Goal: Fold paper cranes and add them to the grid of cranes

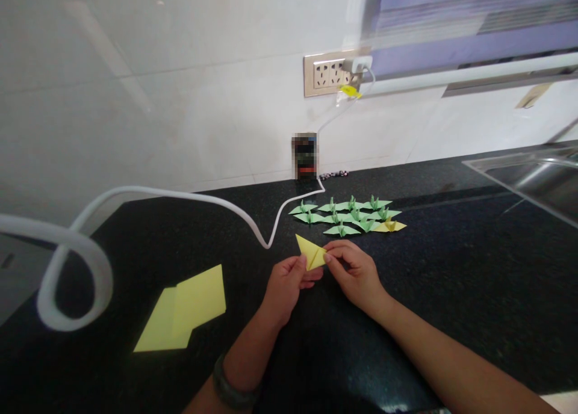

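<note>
Between my two hands is a small piece of folded yellow paper (310,251), triangular with a crease line across it. My left hand (289,281) pinches its lower left edge, thumb on top and fingers beneath. On the other side, my right hand (356,272) grips the right corner between thumb and fingers. Just beyond the hands stand several folded green paper cranes (342,228), grouped in rows. One yellow paper crane (391,225) sits at their right end. Sheets of yellow paper (198,299) lie overlapping on the dark counter to the left.
A white cable (217,198) loops across the left side and runs to a pixelated upright object (306,156) by the wall. Above it is a socket panel (329,73) with a plugged-in charger (359,64). A metal sink (537,179) is set into the black counter (474,293) at right.
</note>
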